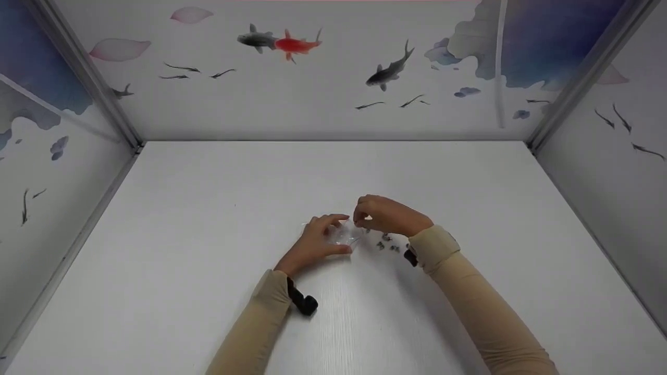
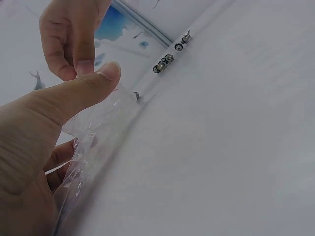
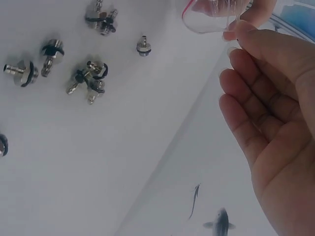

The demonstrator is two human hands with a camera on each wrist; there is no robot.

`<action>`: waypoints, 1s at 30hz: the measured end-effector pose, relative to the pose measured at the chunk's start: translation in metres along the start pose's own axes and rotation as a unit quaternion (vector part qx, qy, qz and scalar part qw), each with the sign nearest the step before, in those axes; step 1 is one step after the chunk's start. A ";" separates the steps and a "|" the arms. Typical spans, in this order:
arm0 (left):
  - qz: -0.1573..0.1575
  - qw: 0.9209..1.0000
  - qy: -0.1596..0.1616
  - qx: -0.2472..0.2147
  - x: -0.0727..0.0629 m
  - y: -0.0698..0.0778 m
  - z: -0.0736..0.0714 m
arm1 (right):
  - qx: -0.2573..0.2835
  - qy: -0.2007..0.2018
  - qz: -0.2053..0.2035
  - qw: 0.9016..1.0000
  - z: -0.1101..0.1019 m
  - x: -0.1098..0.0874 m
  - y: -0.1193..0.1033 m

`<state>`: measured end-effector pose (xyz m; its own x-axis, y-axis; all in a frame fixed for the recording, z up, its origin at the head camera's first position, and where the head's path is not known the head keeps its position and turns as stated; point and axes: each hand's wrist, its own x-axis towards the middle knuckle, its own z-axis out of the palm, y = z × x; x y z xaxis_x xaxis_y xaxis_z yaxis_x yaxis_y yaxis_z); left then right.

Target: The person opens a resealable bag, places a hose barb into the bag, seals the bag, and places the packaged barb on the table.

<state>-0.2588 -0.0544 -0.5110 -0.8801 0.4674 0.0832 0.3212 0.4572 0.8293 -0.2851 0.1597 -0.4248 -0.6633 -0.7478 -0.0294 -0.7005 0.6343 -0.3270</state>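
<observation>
Hands hold a clear bag running left-to-right.

Hands hold a clear bag near metal fittings.

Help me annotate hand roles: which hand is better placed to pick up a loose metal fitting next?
Probably the right hand: in the head view it is nearer the metal fittings, while the left hand holds the clear plastic bag.

The head view looks forward and down from well above — both wrist views, close and tilted, share the bag and fittings.
</observation>
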 end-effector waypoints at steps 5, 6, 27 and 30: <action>0.000 1.000 0.000 0.003 0.001 -0.001 0.000 | -0.001 0.008 -0.007 1.000 0.000 0.000 -0.001; 0.000 1.000 -0.001 0.003 0.002 -0.001 0.000 | -0.001 0.007 -0.007 1.000 0.000 0.000 -0.001; 0.019 1.000 -0.001 0.010 0.001 -0.001 0.000 | -0.009 -0.010 0.023 1.000 0.000 -0.011 0.012; 0.023 1.000 -0.001 0.011 0.000 -0.001 -0.001 | -0.005 -0.010 0.024 1.000 0.002 -0.012 0.015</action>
<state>-0.2596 -0.0552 -0.5116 -0.8633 0.4902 0.1201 0.3692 0.4512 0.8125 -0.2870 0.1780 -0.4313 -0.6906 -0.7204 -0.0639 -0.6707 0.6710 -0.3161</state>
